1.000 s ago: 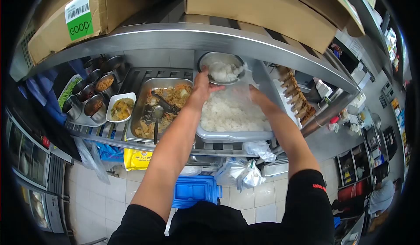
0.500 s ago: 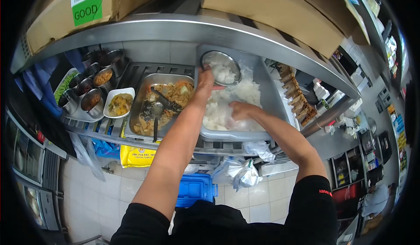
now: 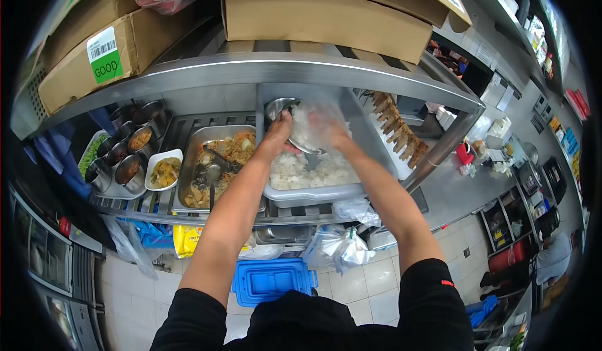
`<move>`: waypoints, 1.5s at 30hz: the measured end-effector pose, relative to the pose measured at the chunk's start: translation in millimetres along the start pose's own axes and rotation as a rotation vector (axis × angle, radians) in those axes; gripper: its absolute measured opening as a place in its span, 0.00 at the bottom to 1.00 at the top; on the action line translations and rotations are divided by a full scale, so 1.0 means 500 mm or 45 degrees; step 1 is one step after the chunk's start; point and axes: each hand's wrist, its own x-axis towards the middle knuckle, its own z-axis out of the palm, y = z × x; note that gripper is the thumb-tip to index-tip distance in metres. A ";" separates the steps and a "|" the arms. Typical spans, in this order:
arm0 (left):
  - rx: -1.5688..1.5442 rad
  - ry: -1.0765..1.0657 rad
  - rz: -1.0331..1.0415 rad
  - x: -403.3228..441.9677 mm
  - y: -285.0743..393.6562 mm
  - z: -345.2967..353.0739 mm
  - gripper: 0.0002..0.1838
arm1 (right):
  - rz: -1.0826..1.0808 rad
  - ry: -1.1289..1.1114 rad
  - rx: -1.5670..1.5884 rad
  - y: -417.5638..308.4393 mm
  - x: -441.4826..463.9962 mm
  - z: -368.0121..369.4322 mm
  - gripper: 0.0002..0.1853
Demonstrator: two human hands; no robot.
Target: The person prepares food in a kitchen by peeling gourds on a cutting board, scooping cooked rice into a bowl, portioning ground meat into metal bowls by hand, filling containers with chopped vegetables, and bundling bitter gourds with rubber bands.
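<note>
My left hand [image 3: 279, 135] grips a round metal bowl [image 3: 276, 108] by its left side, tilted over a grey plastic tub [image 3: 370, 157]. White cooked rice [image 3: 307, 174] lies in the tub, and some rice is in the bowl. My right hand [image 3: 327, 128] is at the bowl's right side, over its rice. Clear plastic [image 3: 326, 106] blurs around that hand, so its fingers are smeared and I cannot make out their grip.
Left of the tub stands a metal tray [image 3: 180, 197] of noodles with serving spoons. Further left are a white dish [image 3: 152, 182] of food and several metal cups [image 3: 128, 172]. A steel shelf [image 3: 276, 69] with cardboard boxes [image 3: 326, 19] spans above. A blue bin [image 3: 274, 282] stands below.
My right hand has risen from the rice in the tub to the bowl. The bowl has tilted in my left hand. The view has shifted, showing more of the boxes above.
</note>
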 end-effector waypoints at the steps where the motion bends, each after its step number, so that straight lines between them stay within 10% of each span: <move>1: 0.005 0.024 0.049 -0.009 0.001 -0.001 0.36 | 0.024 0.079 -0.058 -0.007 -0.009 0.052 0.30; 5: 0.004 0.050 -0.048 -0.014 0.010 -0.006 0.31 | 0.239 -0.411 -0.339 -0.081 -0.016 0.038 0.33; 8: -0.118 0.096 -0.112 -0.012 0.024 0.004 0.31 | 0.078 -0.173 0.048 -0.063 -0.019 -0.025 0.43; 10: -0.257 0.156 -0.075 0.012 0.010 -0.008 0.30 | 0.483 0.194 0.014 -0.191 -0.042 -0.116 0.46; 16: -0.516 0.348 0.329 0.007 0.025 -0.021 0.30 | 0.106 0.393 0.077 0.045 -0.069 -0.229 0.30; 21: -0.666 0.447 0.383 0.010 0.027 -0.023 0.29 | 0.383 -0.595 -0.613 -0.001 -0.026 -0.099 0.24; 23: -0.711 0.464 0.397 0.012 0.017 -0.025 0.29 | 0.393 -0.876 -0.271 -0.101 -0.016 -0.029 0.21; 32: -0.645 0.454 0.400 0.048 -0.004 -0.045 0.29 | 0.612 -0.982 0.178 -0.052 0.097 0.154 0.24; 35: -0.663 0.462 0.363 0.011 0.027 -0.031 0.30 | 0.528 -1.439 -0.016 -0.120 0.042 0.113 0.31; 38: -0.631 0.482 0.349 0.003 0.036 -0.024 0.30 | 0.069 -1.279 -0.500 -0.073 -0.026 0.132 0.33; 45: -0.567 0.546 0.381 -0.001 0.027 -0.016 0.30 | 0.285 -1.556 -0.563 -0.121 -0.015 0.104 0.47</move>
